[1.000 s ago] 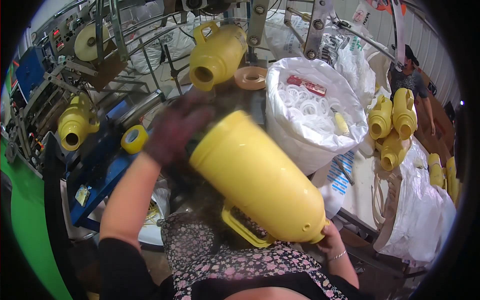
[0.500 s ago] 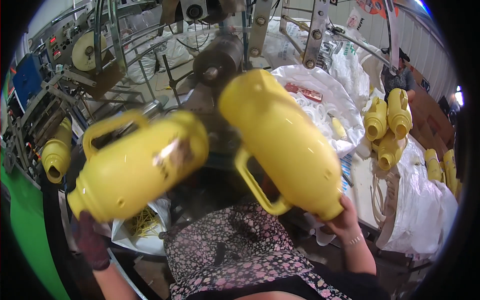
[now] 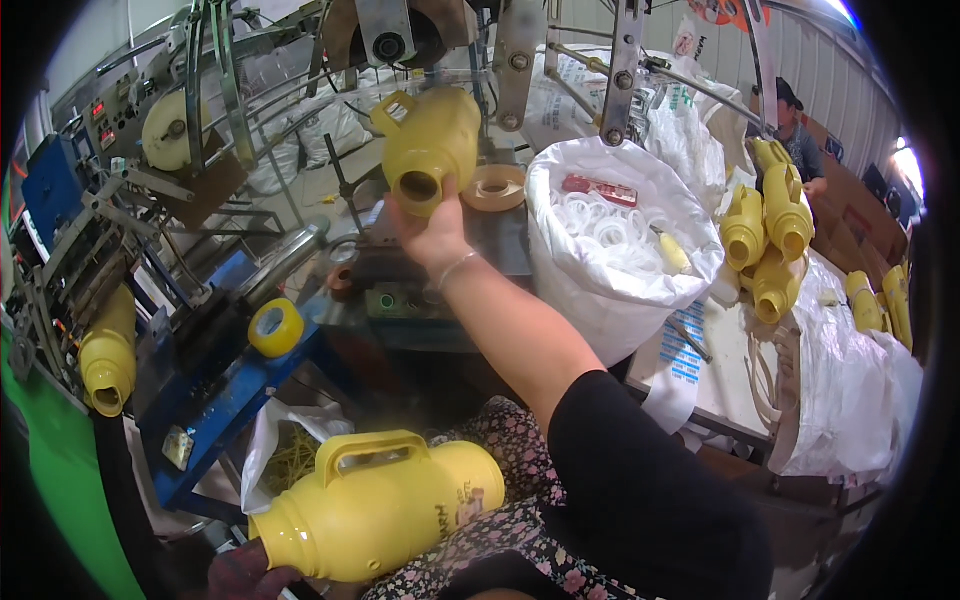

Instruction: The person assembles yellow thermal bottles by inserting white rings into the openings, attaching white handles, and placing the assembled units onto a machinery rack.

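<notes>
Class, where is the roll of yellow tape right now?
In the head view, the tape is left of centre, at the far end of the blue bench, above and left of the jug in the gloved left hand.

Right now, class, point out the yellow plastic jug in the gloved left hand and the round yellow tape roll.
Yellow plastic jug (image 3: 375, 512) in the gloved left hand (image 3: 246, 575): head view, middle of its body.
Round yellow tape roll (image 3: 284, 334): head view, yellow outer side.

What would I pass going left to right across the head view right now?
Leftmost flask shell → yellow tape roll → right hand on the raised flask shell → tan ring → white sack → stacked yellow shells.
</notes>
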Motion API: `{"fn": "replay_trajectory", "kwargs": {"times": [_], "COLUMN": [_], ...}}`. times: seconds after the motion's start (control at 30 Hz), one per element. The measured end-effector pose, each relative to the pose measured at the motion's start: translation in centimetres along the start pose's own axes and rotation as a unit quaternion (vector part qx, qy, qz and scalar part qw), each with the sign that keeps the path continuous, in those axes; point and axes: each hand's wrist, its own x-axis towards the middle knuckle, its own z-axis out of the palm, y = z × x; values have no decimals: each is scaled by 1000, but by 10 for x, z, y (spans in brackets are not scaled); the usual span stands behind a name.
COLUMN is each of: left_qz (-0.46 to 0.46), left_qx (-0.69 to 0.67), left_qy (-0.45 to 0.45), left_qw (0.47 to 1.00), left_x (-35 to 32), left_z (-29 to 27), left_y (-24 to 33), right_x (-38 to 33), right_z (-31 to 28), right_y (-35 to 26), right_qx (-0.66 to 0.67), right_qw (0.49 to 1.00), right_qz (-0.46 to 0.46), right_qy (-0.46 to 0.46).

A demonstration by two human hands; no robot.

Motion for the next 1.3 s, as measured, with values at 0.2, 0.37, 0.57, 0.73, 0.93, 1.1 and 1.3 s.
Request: {"fn": "replay_trajectory", "kwargs": {"times": [0.2, 0.37, 0.57, 0.73, 0.93, 1.1, 1.3], "left_qz": [89, 99, 160, 308, 472, 530, 601], "left_qx": [183, 513, 485, 207, 405, 320, 164], "left_qy": [62, 50, 36, -13, 364, 70, 234], "left_qw": [977, 851, 859, 929, 693, 783, 747], "left_x": [20, 30, 48, 73, 110, 67, 105], "left_z": [4, -24, -19, -43, 2, 77, 57], "left_y": [-6, -68, -36, -87, 4, 140, 176], "right_x": [-45, -195, -325, -501, -468, -386, -313], "right_z": [-63, -170, -226, -275, -219, -129, -17], "right_y": [-12, -42, -262, -456, -414, -316, -198], "right_qx": [-116, -491, -751, -899, -907, -762, -425], "right_qw": [992, 853, 577, 76, 188, 497, 897], "right_qz": [41, 177, -264, 70, 31, -313, -120], "right_qy": [-30, 17, 182, 425, 375, 272, 5]}}
